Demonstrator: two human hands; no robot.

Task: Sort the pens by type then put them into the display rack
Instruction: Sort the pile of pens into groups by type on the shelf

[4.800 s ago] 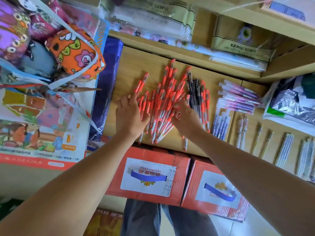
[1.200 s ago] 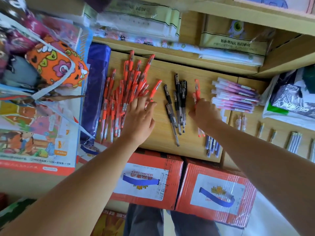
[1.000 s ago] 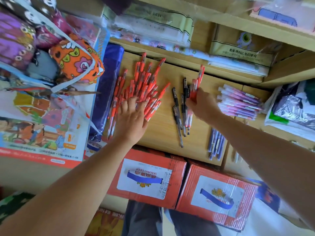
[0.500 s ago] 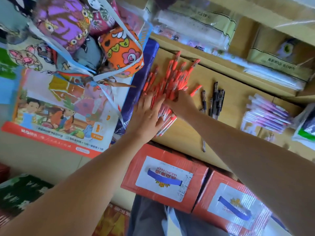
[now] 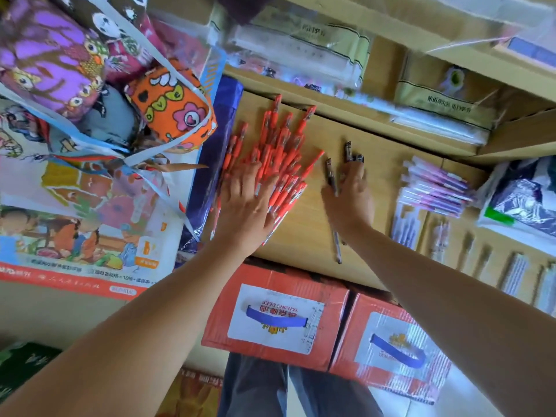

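Head view: our left hand lies spread on the red pens, right hand flat on black pens at their three o'clock; we risk sweeping them together.

wooden shelving, pale floor below

Red pens heaped, black pens beside

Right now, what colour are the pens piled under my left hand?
Orange-red: the pile of plastic pens beneath the flat left hand, clearest in the head view.
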